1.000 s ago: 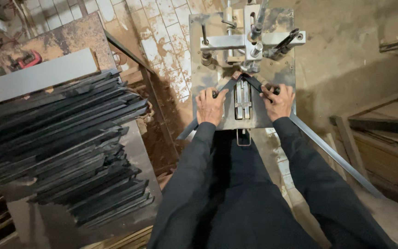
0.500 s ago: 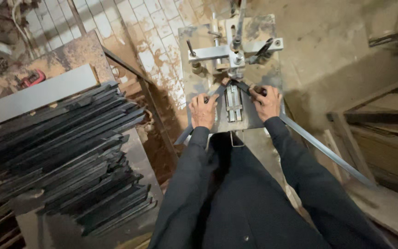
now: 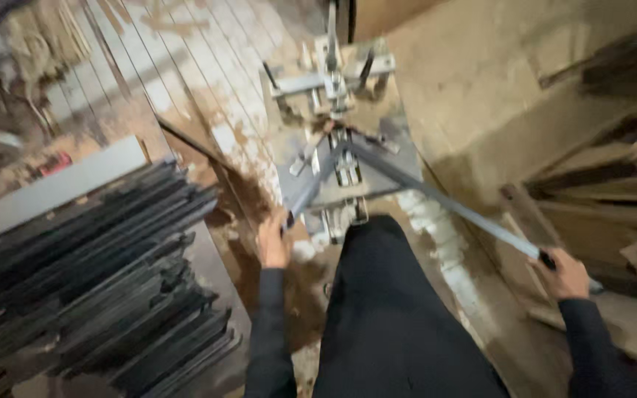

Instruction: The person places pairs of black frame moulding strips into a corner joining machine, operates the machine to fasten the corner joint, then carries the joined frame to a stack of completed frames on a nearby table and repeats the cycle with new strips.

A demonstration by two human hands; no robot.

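Left hand (image 3: 274,239) closes around the short bar (image 3: 305,193), right hand (image 3: 565,273) around the long bar (image 3: 444,200) — their mitred ends meet at the clamp jig (image 3: 337,88); hold both steady, corner tight

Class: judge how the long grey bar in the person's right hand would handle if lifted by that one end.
The long grey bar looks like stiff metal, so it probably won't droop. Held only at its far end by the right hand, it would likely feel tip-heavy. Its flat sides suggest it won't roll.

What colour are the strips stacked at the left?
Dark grey to black strips, seen in the head view.
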